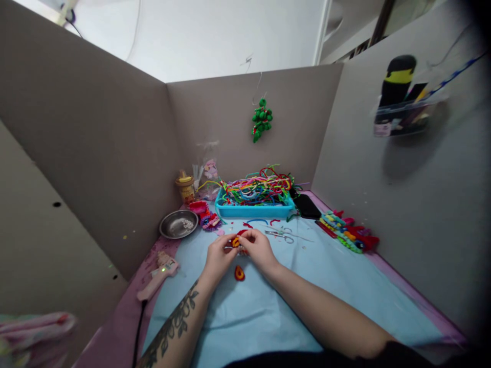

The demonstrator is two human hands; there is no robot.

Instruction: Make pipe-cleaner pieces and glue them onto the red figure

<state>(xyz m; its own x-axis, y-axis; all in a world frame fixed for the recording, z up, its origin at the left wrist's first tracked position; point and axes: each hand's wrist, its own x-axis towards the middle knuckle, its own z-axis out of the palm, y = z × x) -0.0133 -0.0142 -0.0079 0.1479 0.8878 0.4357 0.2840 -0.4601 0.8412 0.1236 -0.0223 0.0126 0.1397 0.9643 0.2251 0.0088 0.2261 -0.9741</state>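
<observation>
My left hand (219, 255) and my right hand (258, 249) meet above the light blue mat (307, 286), fingers pinched together on a small red and orange pipe-cleaner piece (237, 240). A second red and orange looped piece (239, 273) lies on the mat just below my hands. Behind them stands a blue tray (253, 209) heaped with coloured pipe cleaners. Scissors (282, 235) lie just right of my hands.
A pink glue gun (159, 273) with a green light lies at the left, its cord running off the front. A metal bowl (178, 224), a small jar (185, 186), finished pipe-cleaner pieces (347, 232), a black phone (307, 206) and grey partition walls surround the mat.
</observation>
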